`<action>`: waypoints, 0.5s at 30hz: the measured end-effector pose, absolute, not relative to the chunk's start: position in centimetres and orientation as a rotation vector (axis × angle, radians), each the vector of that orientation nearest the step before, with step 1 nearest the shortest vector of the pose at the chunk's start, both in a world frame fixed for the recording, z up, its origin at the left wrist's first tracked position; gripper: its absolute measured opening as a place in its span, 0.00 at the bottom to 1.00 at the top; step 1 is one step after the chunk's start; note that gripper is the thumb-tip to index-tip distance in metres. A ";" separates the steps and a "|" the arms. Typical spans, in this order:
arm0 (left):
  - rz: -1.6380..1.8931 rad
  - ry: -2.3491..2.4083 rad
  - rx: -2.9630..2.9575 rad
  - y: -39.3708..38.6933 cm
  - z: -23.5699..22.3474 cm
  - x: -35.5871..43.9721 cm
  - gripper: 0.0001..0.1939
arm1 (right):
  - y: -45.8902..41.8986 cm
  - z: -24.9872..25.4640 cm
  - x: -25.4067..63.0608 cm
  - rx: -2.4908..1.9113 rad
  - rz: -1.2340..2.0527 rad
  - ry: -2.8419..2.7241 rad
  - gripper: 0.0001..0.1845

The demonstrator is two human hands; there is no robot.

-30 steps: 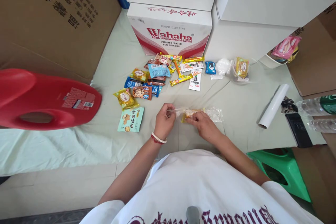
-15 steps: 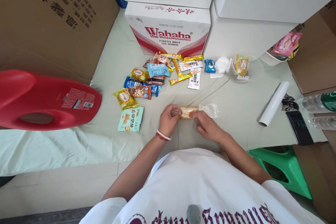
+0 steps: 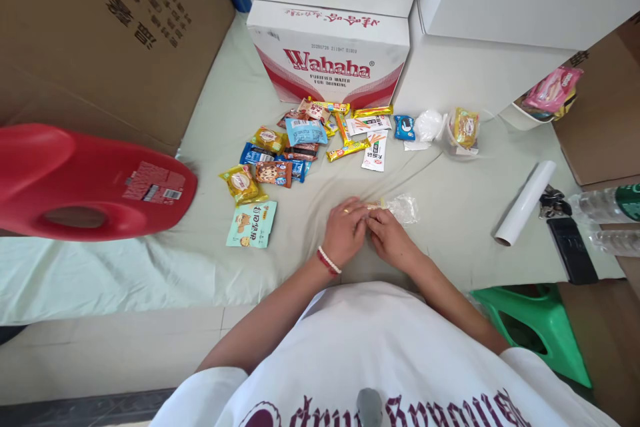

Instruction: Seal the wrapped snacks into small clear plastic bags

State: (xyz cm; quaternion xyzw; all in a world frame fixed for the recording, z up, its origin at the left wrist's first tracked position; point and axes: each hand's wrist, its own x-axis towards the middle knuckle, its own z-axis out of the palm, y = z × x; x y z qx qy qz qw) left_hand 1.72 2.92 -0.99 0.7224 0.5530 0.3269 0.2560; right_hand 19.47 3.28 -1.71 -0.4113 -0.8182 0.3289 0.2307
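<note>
A clear plastic bag (image 3: pixel 404 209) with pale tan contents, whose kind I cannot make out, lies on the cloth in front of me. My left hand (image 3: pixel 345 232) is over the near-left part of the bag, its fingers bent and pressed together. Touching it from the other side, my right hand (image 3: pixel 393 240) pinches the plastic with thumb and forefinger. Most of the tan contents are hidden under my hands, while the crumpled end sticks out to the right. To the left lie a mint-green snack packet (image 3: pixel 251 225) and a yellow-wrapped cake (image 3: pixel 243 185).
Several snack packets, including a light blue packet (image 3: pixel 307 132), form a pile ahead. Behind stands a Wahaha water carton (image 3: pixel 327 57). A red jug (image 3: pixel 100 183) is left. On the right are a clear cup (image 3: pixel 463 137), white roll (image 3: pixel 525 203), black phone (image 3: pixel 571 250) and green stool (image 3: pixel 545 327).
My left hand has moved right, over the bag, up against my right hand, and now covers most of the tan contents. The whole view has shifted slightly.
</note>
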 end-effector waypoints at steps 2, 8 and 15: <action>0.745 1.453 2.108 2.6 -1.7 2.7 0.20 | 3.2 -1.6 20.5 -1.115 0.981 -2.135 0.18; 0.557 1.511 2.324 1.0 -3.5 3.0 0.29 | 3.8 -2.6 23.8 -1.793 0.376 -1.663 0.24; 0.597 1.551 2.339 0.8 -4.3 3.5 0.29 | 5.0 -1.6 24.1 -1.720 0.552 -1.658 0.10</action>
